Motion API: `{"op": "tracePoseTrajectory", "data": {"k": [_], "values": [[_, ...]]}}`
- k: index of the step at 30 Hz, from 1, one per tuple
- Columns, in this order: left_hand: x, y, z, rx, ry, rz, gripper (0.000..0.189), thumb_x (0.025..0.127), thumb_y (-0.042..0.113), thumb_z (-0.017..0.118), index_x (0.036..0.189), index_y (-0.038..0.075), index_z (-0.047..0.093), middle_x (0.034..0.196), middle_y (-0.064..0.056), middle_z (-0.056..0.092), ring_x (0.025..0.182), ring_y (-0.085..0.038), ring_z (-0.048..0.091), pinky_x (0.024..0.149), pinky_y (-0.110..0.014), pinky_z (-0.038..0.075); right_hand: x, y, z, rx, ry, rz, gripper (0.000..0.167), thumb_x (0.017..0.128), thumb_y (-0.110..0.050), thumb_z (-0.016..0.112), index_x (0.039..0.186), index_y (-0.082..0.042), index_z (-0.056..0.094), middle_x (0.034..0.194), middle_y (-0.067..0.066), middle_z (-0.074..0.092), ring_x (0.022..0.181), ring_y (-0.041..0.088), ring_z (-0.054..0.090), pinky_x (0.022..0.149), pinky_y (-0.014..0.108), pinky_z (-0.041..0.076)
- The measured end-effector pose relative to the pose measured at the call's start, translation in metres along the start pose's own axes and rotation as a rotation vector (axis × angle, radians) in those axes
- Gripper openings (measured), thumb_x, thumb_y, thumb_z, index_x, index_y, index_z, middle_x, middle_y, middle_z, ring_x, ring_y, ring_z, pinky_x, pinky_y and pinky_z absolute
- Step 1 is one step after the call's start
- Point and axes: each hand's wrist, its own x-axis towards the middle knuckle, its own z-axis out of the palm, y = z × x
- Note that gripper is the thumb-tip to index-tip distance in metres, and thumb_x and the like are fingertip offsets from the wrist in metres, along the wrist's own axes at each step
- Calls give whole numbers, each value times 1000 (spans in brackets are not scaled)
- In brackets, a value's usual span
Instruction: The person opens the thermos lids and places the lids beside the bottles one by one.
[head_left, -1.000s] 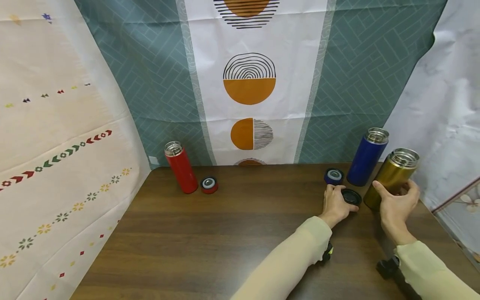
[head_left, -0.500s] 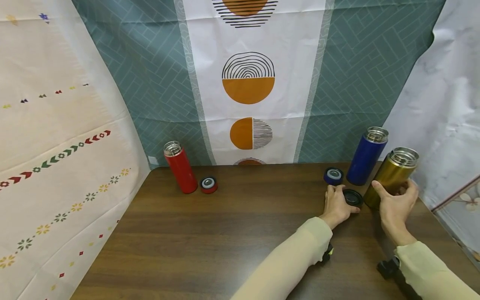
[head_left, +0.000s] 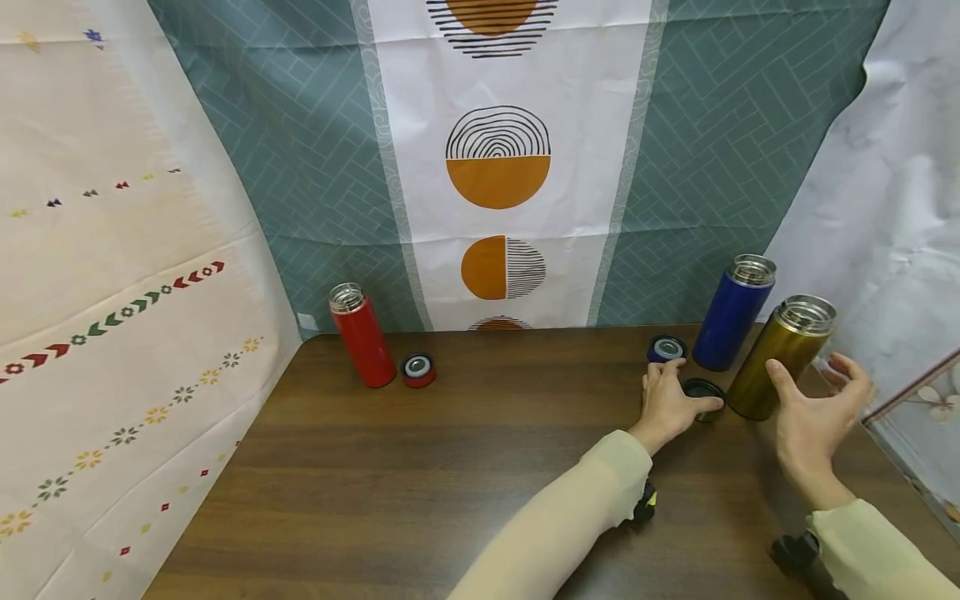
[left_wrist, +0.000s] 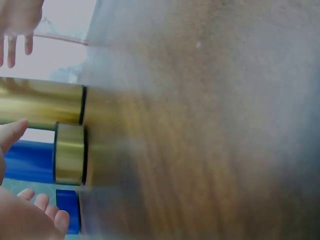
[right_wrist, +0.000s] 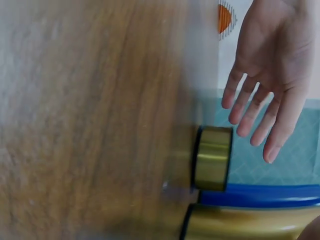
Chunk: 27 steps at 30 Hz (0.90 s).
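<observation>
A gold vacuum flask (head_left: pixel 780 358) stands upright and uncapped at the table's right, its steel mouth bare. Just left of it lies its gold lid (head_left: pixel 702 390), dark inside facing up. My left hand (head_left: pixel 670 410) hovers beside that lid, thumb and fingers spread and apart from it in the right wrist view. My right hand (head_left: pixel 821 427) has its fingers loosely bent at the flask's right side, with a gap between them. Behind stand an uncapped blue flask (head_left: pixel 733 318) and its blue lid (head_left: pixel 666 347), near my left fingertips.
Far left on the wooden table (head_left: pixel 450 467) stand an uncapped red flask (head_left: pixel 365 342) and its upturned red lid (head_left: pixel 417 372). A patterned curtain (head_left: pixel 495 183) hangs along the back edge, with pale cloth on both sides.
My right hand has let go of the gold flask and moved right. My left hand has come off the gold lid, its fingers opening. Flasks and lids stay in place.
</observation>
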Motion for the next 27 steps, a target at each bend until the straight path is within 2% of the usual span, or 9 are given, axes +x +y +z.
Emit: {"op": "tracePoseTrajectory", "data": {"k": [4,8,12,15,18,20,23,27], "values": [[0,-3,-12,-118,-5,8,70,84,36,89,144,20,58,126,8,52,119,-8,46,102,-24,46,-6,-8,-1,45,25,-73,62,85,-21,88,138,-19,56,123,-19,45,118,2,46,97,16,31],[2,-9,-24,-217,-6,14,65,88,34,85,145,16,59,123,7,52,117,-6,45,101,-25,47,-14,-15,1,110,22,-185,58,85,-11,86,136,-14,59,120,-20,49,118,3,48,101,21,32],[4,-17,-37,-265,-2,29,62,91,34,82,144,14,59,124,4,51,119,-7,46,102,-26,46,-27,-29,6,169,-14,-330,51,85,-4,84,130,3,62,118,-20,54,120,6,50,105,26,34],[6,-25,-51,-282,10,46,58,93,35,80,143,13,60,128,1,51,122,-10,46,105,-29,45,-41,-49,14,213,-48,-396,48,86,-1,82,125,15,60,115,-18,55,118,6,50,104,25,33],[6,-34,-69,-281,29,72,52,96,36,76,141,13,61,132,0,50,126,-14,45,108,-34,43,-52,-62,24,253,-86,-404,43,85,5,79,120,20,59,113,-16,56,115,5,51,102,25,33],[7,-39,-84,-267,45,97,49,99,36,73,140,13,63,134,-1,50,128,-17,45,109,-37,43,-56,-61,33,252,-125,-398,41,85,8,77,120,19,59,115,-16,56,115,5,50,103,24,33],[11,-49,-106,-229,78,140,44,101,35,68,138,11,65,135,-5,50,128,-22,46,107,-39,43,-58,-51,50,199,-235,-382,39,88,7,76,123,14,61,117,-11,55,115,5,49,102,22,32],[17,-63,-138,-176,136,177,40,103,33,64,135,10,67,134,-10,52,128,-28,48,106,-42,43,-62,-44,74,103,-403,-373,39,96,-4,74,131,5,59,124,7,56,116,12,50,102,22,32]]}}
